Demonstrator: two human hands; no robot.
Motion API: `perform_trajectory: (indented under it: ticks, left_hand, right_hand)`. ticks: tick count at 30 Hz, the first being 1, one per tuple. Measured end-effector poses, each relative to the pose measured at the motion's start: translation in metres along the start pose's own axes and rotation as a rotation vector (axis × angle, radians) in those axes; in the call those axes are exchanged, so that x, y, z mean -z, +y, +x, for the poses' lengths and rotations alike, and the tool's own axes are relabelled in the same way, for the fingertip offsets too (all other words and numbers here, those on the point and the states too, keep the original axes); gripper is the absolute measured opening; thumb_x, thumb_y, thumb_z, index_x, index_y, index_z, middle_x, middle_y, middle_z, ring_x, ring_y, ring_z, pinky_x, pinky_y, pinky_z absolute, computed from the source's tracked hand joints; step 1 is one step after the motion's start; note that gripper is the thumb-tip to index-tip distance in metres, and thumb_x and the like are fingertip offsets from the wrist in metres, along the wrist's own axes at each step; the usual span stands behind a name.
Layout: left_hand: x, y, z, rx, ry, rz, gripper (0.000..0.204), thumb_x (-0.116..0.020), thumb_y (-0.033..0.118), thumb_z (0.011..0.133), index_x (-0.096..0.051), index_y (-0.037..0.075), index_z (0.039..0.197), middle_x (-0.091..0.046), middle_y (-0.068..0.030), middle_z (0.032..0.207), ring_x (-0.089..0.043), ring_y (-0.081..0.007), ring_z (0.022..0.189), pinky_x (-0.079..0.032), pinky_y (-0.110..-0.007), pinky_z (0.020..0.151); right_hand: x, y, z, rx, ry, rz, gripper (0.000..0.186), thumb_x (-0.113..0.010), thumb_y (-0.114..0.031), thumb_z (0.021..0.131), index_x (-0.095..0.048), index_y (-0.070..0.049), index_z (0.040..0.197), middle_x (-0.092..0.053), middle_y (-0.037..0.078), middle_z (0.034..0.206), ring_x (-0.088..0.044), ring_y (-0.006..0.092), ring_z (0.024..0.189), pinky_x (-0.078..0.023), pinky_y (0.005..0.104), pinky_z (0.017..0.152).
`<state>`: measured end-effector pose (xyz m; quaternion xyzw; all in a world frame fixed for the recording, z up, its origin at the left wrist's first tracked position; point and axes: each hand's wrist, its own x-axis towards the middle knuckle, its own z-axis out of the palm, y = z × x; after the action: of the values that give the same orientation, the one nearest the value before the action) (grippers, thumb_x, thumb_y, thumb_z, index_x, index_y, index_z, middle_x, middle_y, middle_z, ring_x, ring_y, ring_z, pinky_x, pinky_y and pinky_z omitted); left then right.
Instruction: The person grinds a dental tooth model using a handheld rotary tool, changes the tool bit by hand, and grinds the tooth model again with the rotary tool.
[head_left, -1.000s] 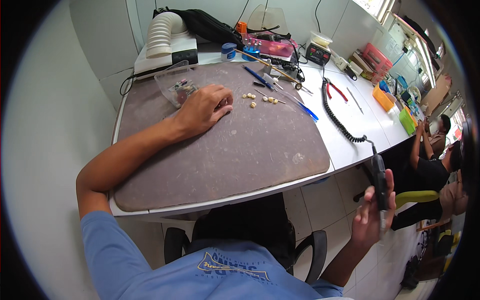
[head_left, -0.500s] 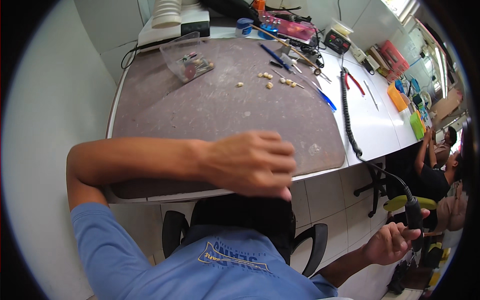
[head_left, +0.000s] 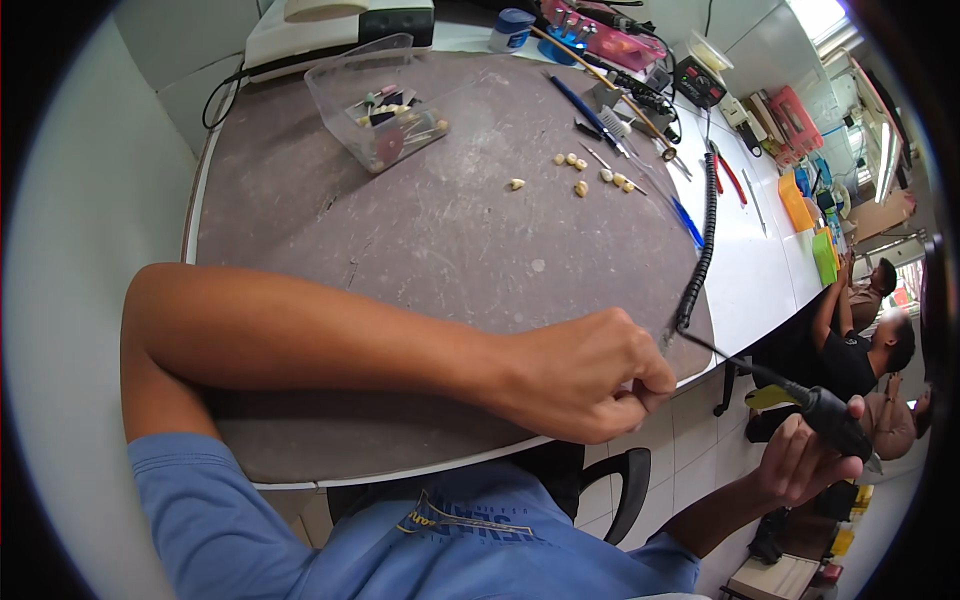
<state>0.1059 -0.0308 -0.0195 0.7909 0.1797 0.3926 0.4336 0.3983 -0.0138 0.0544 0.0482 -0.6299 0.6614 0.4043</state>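
My left hand (head_left: pixel 590 375) is over the near right edge of the brown mat (head_left: pixel 440 250), its forearm lying across the front of the table. Its fingers are curled into a pinch; whatever they may hold is hidden. Off the table's right front corner, my right hand (head_left: pixel 800 458) grips a black rotary handpiece (head_left: pixel 838 420) with a coiled cord (head_left: pixel 703 250). The handpiece's working tip cannot be made out. Farther back on the mat lie several small cream tooth-shaped pieces (head_left: pixel 581 188). A clear plastic bin (head_left: pixel 350 110) of small burs and polishing bits stands at the back left.
A blue pen (head_left: pixel 688 222), a long brown stick (head_left: pixel 600 80) and red-handled pliers (head_left: pixel 730 175) lie at the back right. Behind are a blue-lidded jar (head_left: pixel 511 32), a blue bur stand (head_left: pixel 565 40) and a black control box (head_left: pixel 697 82). Other people (head_left: pixel 870 340) sit at far right.
My left hand has moved right toward my right hand, its fingers now more curled. The handpiece in my right hand has tilted. The view has shifted, so the table looks nearer.
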Motion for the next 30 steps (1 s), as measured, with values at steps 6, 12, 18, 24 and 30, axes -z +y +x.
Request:
perform_trajectory:
  ticks: [6,12,18,24,30]
  left_hand:
    - [-0.001,0.01,0.001,0.192,0.166,-0.336,0.014,-0.05,0.003,0.075,-0.06,-0.005,0.08,-0.064,-0.0139,0.075,-0.059,-0.017,0.064,-0.045,-0.031,0.058]
    - [-0.015,0.005,0.001,0.114,0.328,-0.273,0.036,-0.054,0.02,0.089,-0.047,-0.006,0.113,-0.063,-0.0182,0.091,-0.063,-0.0241,0.084,-0.049,-0.034,0.071]
    - [-0.006,0.01,0.0,0.394,0.269,-0.358,0.047,-0.053,0.03,0.095,-0.037,-0.004,0.123,-0.061,-0.0189,0.105,-0.06,-0.0248,0.099,-0.047,-0.036,0.084]
    - [-0.006,0.001,0.002,0.285,0.283,-0.749,0.032,-0.047,0.019,0.098,-0.041,-0.002,0.121,-0.055,-0.0097,0.099,-0.055,-0.0145,0.09,-0.047,-0.03,0.079]
    - [-0.013,-0.003,0.005,0.346,0.141,-0.774,0.025,-0.048,0.014,0.096,-0.047,-0.004,0.113,-0.053,-0.0067,0.093,-0.053,-0.0118,0.086,-0.049,-0.028,0.076]
  right_hand:
    - [-0.013,0.026,0.039,0.047,0.371,-0.678,0.048,-0.059,-0.045,0.086,-0.052,0.001,0.08,-0.029,0.001,0.072,-0.029,0.01,0.061,-0.025,0.0218,0.051]
    - [-0.013,0.058,0.092,-0.221,0.355,-0.917,0.028,-0.057,-0.029,0.084,-0.05,-0.003,0.079,-0.04,0.003,0.077,-0.037,0.0095,0.069,-0.029,0.0219,0.059]
    - [-0.019,0.089,0.115,-0.584,0.136,-0.988,0.029,-0.064,-0.026,0.083,-0.056,-0.001,0.094,-0.051,0.001,0.082,-0.047,0.0075,0.075,-0.038,0.0214,0.067]
    - [0.004,0.083,0.126,-0.788,0.119,-0.29,0.053,-0.071,-0.032,0.082,-0.055,0.007,0.115,-0.064,0.013,0.096,-0.063,0.012,0.081,-0.049,0.0181,0.065]
    - [0.021,0.077,0.115,-0.848,0.002,-0.302,0.053,-0.072,-0.03,0.082,-0.054,0.009,0.113,-0.065,0.015,0.099,-0.065,0.016,0.085,-0.053,0.0255,0.075]
